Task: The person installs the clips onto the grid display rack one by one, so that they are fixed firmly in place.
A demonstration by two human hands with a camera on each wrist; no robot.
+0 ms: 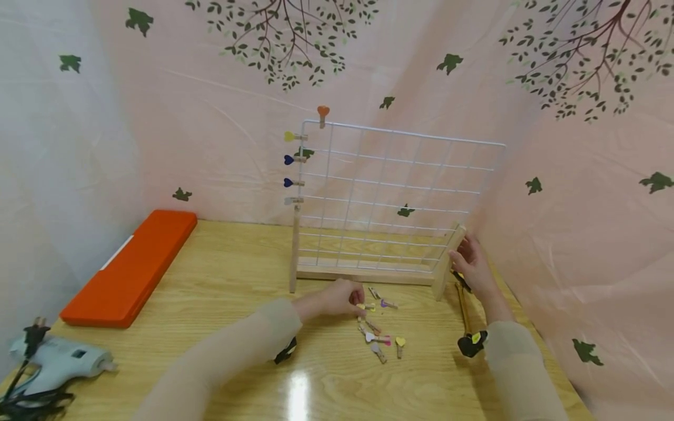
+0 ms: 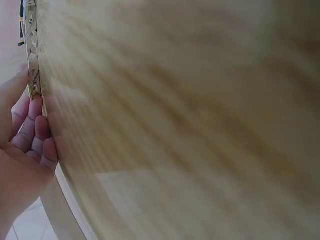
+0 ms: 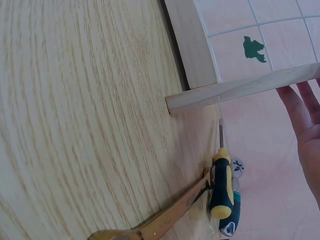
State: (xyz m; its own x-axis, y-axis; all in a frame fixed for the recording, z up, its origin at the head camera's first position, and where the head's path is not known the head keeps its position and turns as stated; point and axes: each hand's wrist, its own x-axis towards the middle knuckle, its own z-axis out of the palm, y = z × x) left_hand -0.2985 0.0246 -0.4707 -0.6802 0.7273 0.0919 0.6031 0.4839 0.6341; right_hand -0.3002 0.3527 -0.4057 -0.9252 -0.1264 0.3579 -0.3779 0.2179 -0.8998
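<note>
A white wire grid rack [image 1: 389, 193] stands on wooden feet on the table. My right hand [image 1: 474, 266] holds its right wooden post [image 1: 447, 266]; in the right wrist view the fingers [image 3: 295, 107] meet the edge of that post, their tips hidden. Just in front of the rack, my left hand [image 1: 337, 298] pinches a small yellow clothespin [image 1: 368, 307] between thumb and finger. Several more heart-topped clothespins [image 1: 378, 338] lie loose beside it. On the rack's left side are clipped yellow, blue and pale clothespins [image 1: 288, 183], with an orange clothespin [image 1: 323, 113] on the top bar.
A hammer [image 1: 464, 321] lies by my right wrist. Close to it is a screwdriver [image 3: 221, 185] with a yellow and dark handle. Farther left are an orange case [image 1: 131, 266] and a pale blue glue gun [image 1: 63, 359] with its cord. Patterned cloth [image 1: 237, 152] hangs behind the table.
</note>
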